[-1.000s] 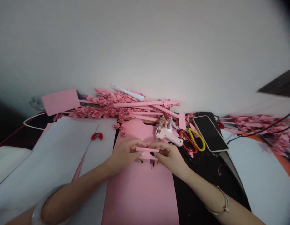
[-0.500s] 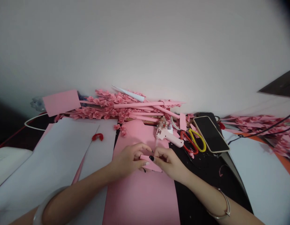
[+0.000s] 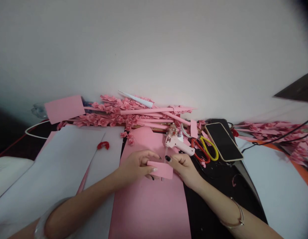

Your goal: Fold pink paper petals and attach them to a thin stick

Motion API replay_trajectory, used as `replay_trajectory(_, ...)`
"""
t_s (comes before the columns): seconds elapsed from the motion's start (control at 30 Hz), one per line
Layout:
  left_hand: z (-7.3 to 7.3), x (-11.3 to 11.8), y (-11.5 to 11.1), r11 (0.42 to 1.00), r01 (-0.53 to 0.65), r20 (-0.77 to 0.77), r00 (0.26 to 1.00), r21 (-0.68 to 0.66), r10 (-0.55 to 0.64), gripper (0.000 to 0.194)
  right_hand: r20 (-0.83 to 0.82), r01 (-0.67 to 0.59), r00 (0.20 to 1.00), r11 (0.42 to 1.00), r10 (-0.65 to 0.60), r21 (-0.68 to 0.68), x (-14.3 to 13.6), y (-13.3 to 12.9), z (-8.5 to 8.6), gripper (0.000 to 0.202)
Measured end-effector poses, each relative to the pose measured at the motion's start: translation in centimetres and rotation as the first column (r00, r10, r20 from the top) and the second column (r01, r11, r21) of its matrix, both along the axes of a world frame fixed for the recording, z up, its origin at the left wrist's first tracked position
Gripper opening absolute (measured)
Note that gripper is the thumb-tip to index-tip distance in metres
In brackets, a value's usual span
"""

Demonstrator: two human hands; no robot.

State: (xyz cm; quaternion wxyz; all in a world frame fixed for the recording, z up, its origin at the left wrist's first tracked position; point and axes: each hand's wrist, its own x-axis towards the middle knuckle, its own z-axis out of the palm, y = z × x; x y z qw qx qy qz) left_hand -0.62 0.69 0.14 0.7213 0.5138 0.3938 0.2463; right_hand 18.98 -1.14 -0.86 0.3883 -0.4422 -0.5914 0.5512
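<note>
- In the head view, the person's left hand pinches a small pink paper strip near its left end, thumb on top and fingers beneath.
- The strip is held above a large pink sheet, its right end tilted slightly down.
- The right hand is curled at the strip's upper right corner, thumb extended; whether it grips the paper cannot be told.
- A glue gun lies just beyond the hands, beside red scissor handles and yellow scissor handles; pink paper flowers are piled behind.
- The strip should be very light and bendable, creasing under hard pressure; its edges or corners likely suit a gentle fingertip pinch.
</note>
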Motion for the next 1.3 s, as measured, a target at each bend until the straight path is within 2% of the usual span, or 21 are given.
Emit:
replay_trajectory(0.1,0.2,-0.1,0.3,0.998,-0.050,0.005,0.999,0.025,0.050,0.027,-0.084,0.111,0.990,0.993,-0.113,-0.035,0.1,0.3,0.0,0.043)
replay_trajectory(0.2,0.2,-0.2,0.3,0.996,-0.068,-0.012,0.998,0.051,0.068,0.028,-0.014,0.034,0.999,0.998,-0.035,-0.057,-0.1,0.3,0.2,0.028)
replay_trajectory(0.27,0.1,-0.2,0.3,0.995,-0.061,-0.044,0.997,0.081,0.064,0.027,0.078,-0.019,0.997,0.999,0.023,-0.051,-0.2,0.2,0.3,0.028)
replay_trajectory(0.33,0.1,-0.2,0.2,0.984,-0.033,-0.104,0.993,0.175,0.052,0.021,0.141,-0.029,0.989,0.999,0.034,-0.037,-0.3,0.1,0.4,0.031)
replay_trajectory(0.43,0.1,-0.2,0.1,0.920,0.027,-0.221,0.973,0.392,0.065,0.016,0.193,-0.042,0.980,0.999,0.045,-0.020,-0.4,-0.1,0.4,0.030)
replay_trajectory(0.5,0.2,-0.3,0.1,0.883,0.056,-0.272,0.959,0.465,0.082,0.018,0.216,-0.071,0.974,0.997,0.071,-0.008,-0.4,-0.2,0.5,0.028)
replay_trajectory(0.63,0.4,-0.3,0.1,0.874,0.044,-0.321,0.938,0.483,0.130,0.021,0.250,-0.096,0.964,0.995,0.086,0.025,-0.5,-0.3,0.6,0.028)
replay_trajectory(0.77,0.3,-0.3,0.0,0.868,-0.003,-0.342,0.918,0.497,0.199,0.032,0.233,-0.080,0.970,0.997,0.074,0.014,-0.5,-0.3,0.4,0.030)
replay_trajectory(0.93,-0.1,-0.6,0.2,0.821,-0.036,-0.347,0.895,0.569,0.280,0.049,0.227,-0.075,0.971,0.997,0.075,-0.008,-0.3,-0.1,0.4,0.033)
replay_trajectory(1.03,0.1,-0.9,0.5,0.788,-0.070,-0.328,0.884,0.612,0.333,0.045,0.202,-0.062,0.977,0.998,0.066,-0.023,-0.1,0.1,0.5,0.037)
replay_trajectory(1.1,0.4,-1.1,0.6,0.742,-0.069,-0.303,0.885,0.666,0.354,0.030,0.184,-0.051,0.981,0.998,0.057,-0.035,0.0,0.2,0.5,0.039)
replay_trajectory(1.13,0.5,-1.2,0.6,0.715,-0.045,-0.291,0.894,0.698,0.340,0.022,0.179,-0.047,0.982,0.998,0.054,-0.044,0.0,0.2,0.5,0.040)
replay_trajectory(1.17,0.6,-1.2,0.5,0.682,0.004,-0.274,0.918,0.731,0.288,0.024,0.174,-0.044,0.983,0.997,0.053,-0.057,0.1,0.2,0.5,0.041)
replay_trajectory(1.23,0.4,-1.1,0.4,0.630,0.119,-0.272,0.950,0.767,0.152,0.045,0.171,-0.043,0.984,0.995,0.058,-0.088,0.0,0.3,0.6,0.041)
replay_trajectory(1.3,0.1,-1.0,0.1,0.626,0.206,-0.306,0.951,0.752,0.054,0.048,0.168,-0.043,0.984,0.993,0.061,-0.110,0.0,0.3,0.7,0.041)
